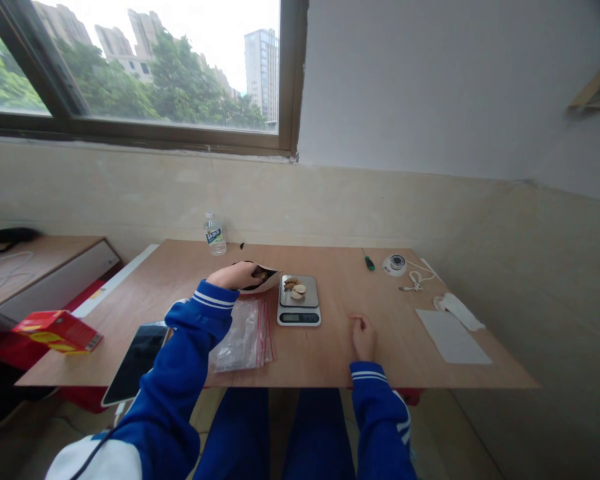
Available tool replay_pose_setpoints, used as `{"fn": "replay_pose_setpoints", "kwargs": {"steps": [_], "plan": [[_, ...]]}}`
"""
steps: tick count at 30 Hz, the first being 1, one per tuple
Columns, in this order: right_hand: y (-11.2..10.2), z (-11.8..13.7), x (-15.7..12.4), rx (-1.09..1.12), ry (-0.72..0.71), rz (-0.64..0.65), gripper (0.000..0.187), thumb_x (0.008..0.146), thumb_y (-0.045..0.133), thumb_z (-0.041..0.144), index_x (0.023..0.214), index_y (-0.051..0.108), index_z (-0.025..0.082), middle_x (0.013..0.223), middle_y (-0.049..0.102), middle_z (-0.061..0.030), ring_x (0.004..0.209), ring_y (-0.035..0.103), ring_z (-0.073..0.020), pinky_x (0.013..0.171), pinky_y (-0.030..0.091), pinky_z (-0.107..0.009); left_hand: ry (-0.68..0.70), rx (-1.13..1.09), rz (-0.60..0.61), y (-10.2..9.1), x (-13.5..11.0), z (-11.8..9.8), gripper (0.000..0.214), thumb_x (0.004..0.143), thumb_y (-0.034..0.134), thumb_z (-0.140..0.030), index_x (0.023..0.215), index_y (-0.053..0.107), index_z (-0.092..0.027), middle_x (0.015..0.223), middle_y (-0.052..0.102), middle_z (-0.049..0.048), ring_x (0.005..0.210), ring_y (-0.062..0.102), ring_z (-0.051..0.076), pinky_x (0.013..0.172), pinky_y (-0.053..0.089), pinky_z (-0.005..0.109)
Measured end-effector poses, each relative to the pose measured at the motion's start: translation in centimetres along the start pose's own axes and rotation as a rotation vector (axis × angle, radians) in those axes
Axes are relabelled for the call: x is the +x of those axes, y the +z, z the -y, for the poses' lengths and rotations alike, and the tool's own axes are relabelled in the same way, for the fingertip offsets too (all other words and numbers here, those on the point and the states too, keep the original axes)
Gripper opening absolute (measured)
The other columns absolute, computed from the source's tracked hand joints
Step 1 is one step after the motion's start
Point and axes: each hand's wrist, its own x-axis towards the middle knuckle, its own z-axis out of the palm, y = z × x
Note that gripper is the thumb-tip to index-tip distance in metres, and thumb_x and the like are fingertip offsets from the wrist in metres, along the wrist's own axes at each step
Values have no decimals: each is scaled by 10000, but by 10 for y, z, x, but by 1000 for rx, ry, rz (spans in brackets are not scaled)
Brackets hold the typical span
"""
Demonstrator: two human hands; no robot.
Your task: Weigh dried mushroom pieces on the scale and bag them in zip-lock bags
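My left hand reaches into a light-rimmed, dark-lined container, perhaps a paper bag. Its fingers look bent together inside, and what they hold, if anything, is hidden. Just right of the container stands a small digital kitchen scale. On the scale's metal plate lie a few pale pieces and brownish pieces, like dried slices. My right hand rests on the table to the right of the scale, fingers curled in with nothing visible in them. Clear zip bags with red edges lie in a stack below my left hand.
A tablet and a red box are at the left on the wooden table. At the back stands a water bottle. To the right are a green-handled screwdriver, a white dome camera with cable and white paper.
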Motion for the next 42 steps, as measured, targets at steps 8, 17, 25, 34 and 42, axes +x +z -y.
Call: {"fn": "replay_pose_setpoints", "kwargs": {"steps": [8, 17, 25, 34, 42], "plan": [[0, 0, 0, -21, 17, 2, 351, 753, 356, 366, 760, 647, 171, 750, 679, -96, 674, 574, -220, 646, 410, -306, -50, -4, -715, -27, -12, -19, 359, 899, 334, -353, 1132, 513, -147, 1095, 596, 113, 985, 562, 213, 881, 417, 330], [1, -1, 0, -25, 13, 5, 348, 750, 361, 369, 767, 650, 176, 767, 683, -91, 678, 579, -218, 623, 407, -293, 49, -404, -802, 56, -18, -41, 331, 920, 323, -328, 1168, 463, -160, 1038, 566, 89, 943, 549, 178, 847, 439, 311], [3, -3, 2, -54, 5, 28, 353, 750, 349, 372, 761, 643, 176, 720, 671, -84, 640, 568, -214, 617, 409, -298, 149, -705, -444, 124, -27, -69, 348, 876, 457, -353, 1190, 484, -207, 1039, 564, 71, 917, 560, 179, 780, 465, 312], [-1, 27, -18, 148, -52, 9, 369, 809, 409, 433, 915, 626, 153, 806, 654, -84, 740, 594, -197, 664, 450, -294, 178, -597, -408, 159, -37, -88, 354, 813, 557, -251, 1162, 502, -230, 1036, 562, 71, 1021, 529, 220, 896, 444, 391], [44, 73, -107, 577, 191, 362, 461, 809, 525, 472, 1189, 515, 211, 1152, 608, -79, 1053, 570, -234, 842, 481, -354, 123, -535, -328, 187, -53, -88, 422, 796, 493, -142, 1200, 506, -261, 1095, 521, 91, 1051, 505, 236, 937, 431, 437]]}}
